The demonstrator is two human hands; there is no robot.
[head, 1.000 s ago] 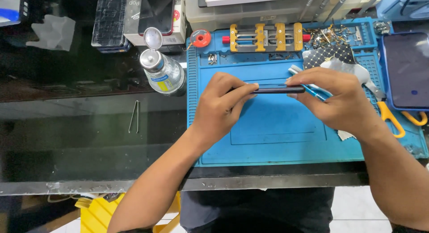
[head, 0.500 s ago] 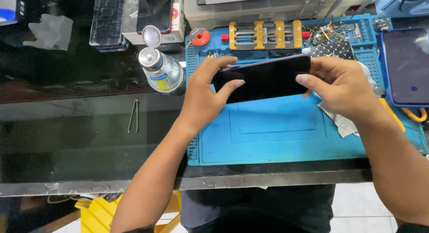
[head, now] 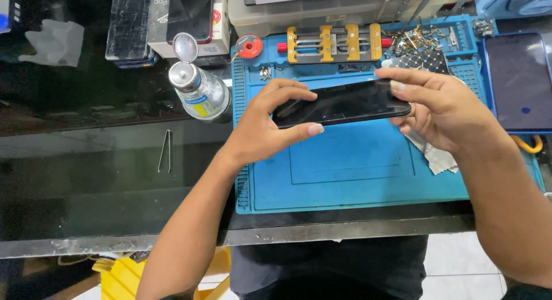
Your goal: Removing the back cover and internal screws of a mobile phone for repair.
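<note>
Phone (head: 342, 104) held over blue mat (head: 351, 173); left hand (head: 264, 127), right hand (head: 437, 107) fingers pinching its ends.

You held a black phone (head: 340, 104) flat, screen up, pinched at both short ends between your fingers.

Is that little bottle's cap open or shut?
Open. The bottle lies tilted beside the blue mat, and its flip cap is swung back from the neck.
</note>
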